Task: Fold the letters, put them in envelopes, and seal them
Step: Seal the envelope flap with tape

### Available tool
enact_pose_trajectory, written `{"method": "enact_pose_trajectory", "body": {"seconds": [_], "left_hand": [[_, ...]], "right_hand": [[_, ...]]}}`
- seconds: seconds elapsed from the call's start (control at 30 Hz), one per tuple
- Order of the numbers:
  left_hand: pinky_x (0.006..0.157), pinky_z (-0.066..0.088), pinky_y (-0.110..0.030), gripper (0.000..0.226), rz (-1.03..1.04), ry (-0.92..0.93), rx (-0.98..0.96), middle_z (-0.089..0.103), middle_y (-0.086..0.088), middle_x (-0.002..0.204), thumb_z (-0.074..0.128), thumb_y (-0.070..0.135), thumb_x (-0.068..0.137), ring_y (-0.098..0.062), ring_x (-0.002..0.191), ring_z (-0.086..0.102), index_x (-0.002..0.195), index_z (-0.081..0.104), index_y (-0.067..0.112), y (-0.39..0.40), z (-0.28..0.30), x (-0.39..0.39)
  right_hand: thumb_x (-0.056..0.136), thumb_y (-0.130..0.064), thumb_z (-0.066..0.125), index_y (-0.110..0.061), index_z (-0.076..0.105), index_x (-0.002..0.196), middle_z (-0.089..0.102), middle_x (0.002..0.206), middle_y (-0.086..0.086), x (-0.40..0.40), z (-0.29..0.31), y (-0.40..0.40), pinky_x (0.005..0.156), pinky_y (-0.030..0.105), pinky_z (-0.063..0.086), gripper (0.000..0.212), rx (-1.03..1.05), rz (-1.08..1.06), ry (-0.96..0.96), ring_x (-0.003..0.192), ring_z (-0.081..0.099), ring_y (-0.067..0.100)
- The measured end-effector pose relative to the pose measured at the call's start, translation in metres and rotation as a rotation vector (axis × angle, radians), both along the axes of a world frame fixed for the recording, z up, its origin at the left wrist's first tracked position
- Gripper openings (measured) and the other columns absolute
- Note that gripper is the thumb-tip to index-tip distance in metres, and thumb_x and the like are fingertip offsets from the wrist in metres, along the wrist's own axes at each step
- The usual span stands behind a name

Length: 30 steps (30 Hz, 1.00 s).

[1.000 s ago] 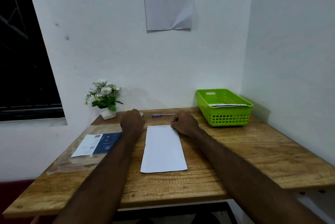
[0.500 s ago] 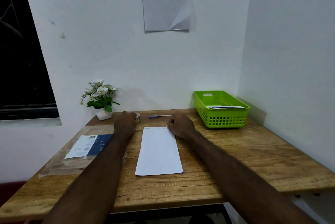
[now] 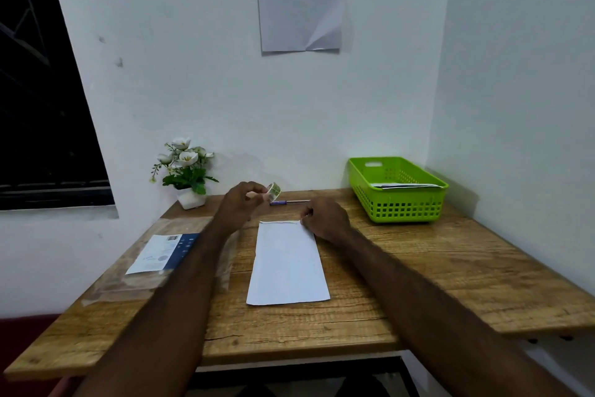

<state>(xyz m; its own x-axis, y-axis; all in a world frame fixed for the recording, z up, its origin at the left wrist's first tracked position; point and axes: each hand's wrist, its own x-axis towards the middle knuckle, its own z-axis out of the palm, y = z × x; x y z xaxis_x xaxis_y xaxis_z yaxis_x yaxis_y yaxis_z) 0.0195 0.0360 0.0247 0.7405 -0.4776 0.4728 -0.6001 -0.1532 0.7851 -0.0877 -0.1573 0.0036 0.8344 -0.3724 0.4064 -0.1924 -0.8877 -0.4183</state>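
Note:
A white envelope lies lengthwise in the middle of the wooden table, its far end folded over. My right hand rests on the envelope's far right corner with curled fingers pinching the edge. My left hand is raised above the table just left of the envelope's far end and pinches a small roll of clear tape between thumb and fingers.
A green plastic basket with papers inside stands at the back right. A blue pen lies by the wall. A small flower pot stands at the back left. A clear plastic sleeve with a printed card lies on the left.
My left hand has lifted the tape roll off the table near the wall and holds it up. My right hand has stayed on the envelope's far corner.

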Motion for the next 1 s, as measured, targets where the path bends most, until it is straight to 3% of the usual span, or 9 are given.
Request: {"method": "enact_pose_trajectory", "body": {"seconds": [0.1,0.27,0.37,0.43,0.57,0.63,0.8,1.0], "left_hand": [[0.054,0.051,-0.027,0.016,-0.079,0.056,-0.043,0.073,-0.006,0.103,0.072,0.027,0.095,-0.015,0.081,0.065,0.105,0.072,0.015,-0.005,0.005,-0.005],[0.062,0.054,-0.034,0.017,-0.140,0.071,-0.047,0.075,0.003,0.104,0.071,0.026,0.095,-0.011,0.084,0.068,0.108,0.073,0.015,-0.011,0.008,-0.012],[0.063,0.055,-0.035,0.018,-0.140,0.063,-0.028,0.076,0.002,0.106,0.072,0.027,0.094,-0.011,0.084,0.068,0.108,0.074,0.016,-0.012,0.008,-0.013],[0.064,0.056,-0.036,0.019,-0.141,0.050,-0.016,0.076,0.001,0.106,0.072,0.028,0.095,-0.012,0.085,0.068,0.109,0.074,0.016,-0.012,0.008,-0.012],[0.065,0.057,-0.037,0.021,-0.151,0.033,0.011,0.075,0.000,0.110,0.070,0.028,0.095,-0.016,0.090,0.067,0.111,0.074,0.016,-0.013,0.009,-0.013],[0.064,0.057,-0.035,0.019,-0.158,0.028,0.027,0.075,0.002,0.111,0.070,0.028,0.095,-0.018,0.094,0.068,0.111,0.074,0.017,-0.014,0.009,-0.014],[0.063,0.055,-0.033,0.015,-0.175,0.033,0.034,0.076,0.006,0.103,0.070,0.026,0.095,-0.015,0.091,0.069,0.108,0.075,0.019,-0.015,0.010,-0.019],[0.063,0.055,-0.032,0.018,-0.169,-0.011,0.054,0.075,0.002,0.103,0.069,0.028,0.096,-0.013,0.090,0.069,0.110,0.073,0.016,-0.017,0.012,-0.024]], "right_hand": [[0.083,-0.018,0.060,-0.022,0.080,0.087,0.076,0.094,-0.004,0.001,-0.001,0.000,0.071,0.028,0.052,0.021,-0.023,-0.009,0.002,0.094,0.069,0.021],[0.088,-0.025,0.062,-0.025,0.080,0.096,0.073,0.109,-0.003,0.003,-0.002,0.000,0.079,0.030,0.052,0.019,-0.059,-0.024,0.027,0.103,0.067,0.022],[0.096,-0.026,0.053,-0.019,0.075,0.103,0.069,0.114,0.004,0.003,0.001,-0.001,0.078,0.032,0.047,0.024,-0.062,-0.011,-0.018,0.106,0.064,0.025],[0.099,-0.027,0.047,-0.015,0.073,0.097,0.071,0.106,0.007,0.006,0.004,0.000,0.071,0.031,0.041,0.029,0.054,-0.036,-0.103,0.098,0.064,0.026],[0.096,-0.030,0.051,-0.008,0.074,0.092,0.072,0.084,0.005,0.005,0.021,0.004,0.048,0.029,0.044,0.032,0.776,-0.006,-0.332,0.063,0.060,0.022],[0.099,-0.031,0.056,-0.010,0.076,0.096,0.074,0.085,0.003,-0.001,0.027,0.002,0.044,0.026,0.045,0.029,0.945,0.064,-0.357,0.060,0.060,0.018],[0.095,-0.034,0.067,-0.013,0.078,0.099,0.076,0.092,0.001,-0.007,0.030,0.001,0.052,0.028,0.052,0.024,1.074,0.164,-0.371,0.068,0.063,0.013],[0.090,-0.026,0.073,-0.012,0.079,0.101,0.077,0.098,0.005,-0.011,0.028,0.004,0.049,0.026,0.052,0.018,0.975,0.176,-0.407,0.076,0.066,0.015]]}}
